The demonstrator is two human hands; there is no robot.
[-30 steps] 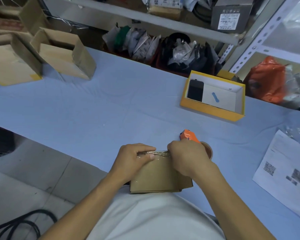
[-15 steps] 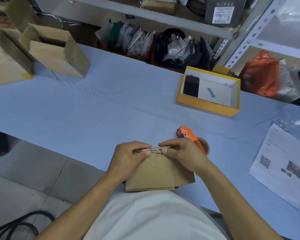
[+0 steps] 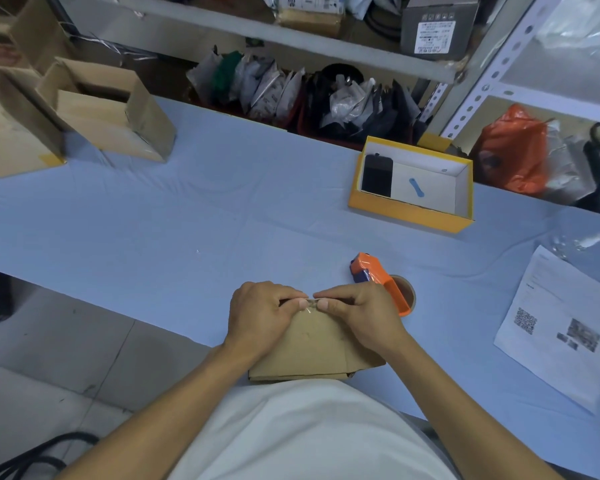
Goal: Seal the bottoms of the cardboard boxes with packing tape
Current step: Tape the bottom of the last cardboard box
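a small cardboard box [image 3: 312,344] stood at the near edge of the blue table [image 3: 187,230], against the person's white shirt, with clear tape [image 3: 310,304] glinting along its top edge. the left hand [image 3: 262,315] and the right hand [image 3: 359,315] both curled over that edge, their fingertips pinching the tape where they met in the middle. an orange tape dispenser [image 3: 378,277] lay just behind the right hand, a yellow box [image 3: 411,183] farther back, open cardboard boxes [image 3: 108,112] at far left and a printed sheet [image 3: 561,327] at right.
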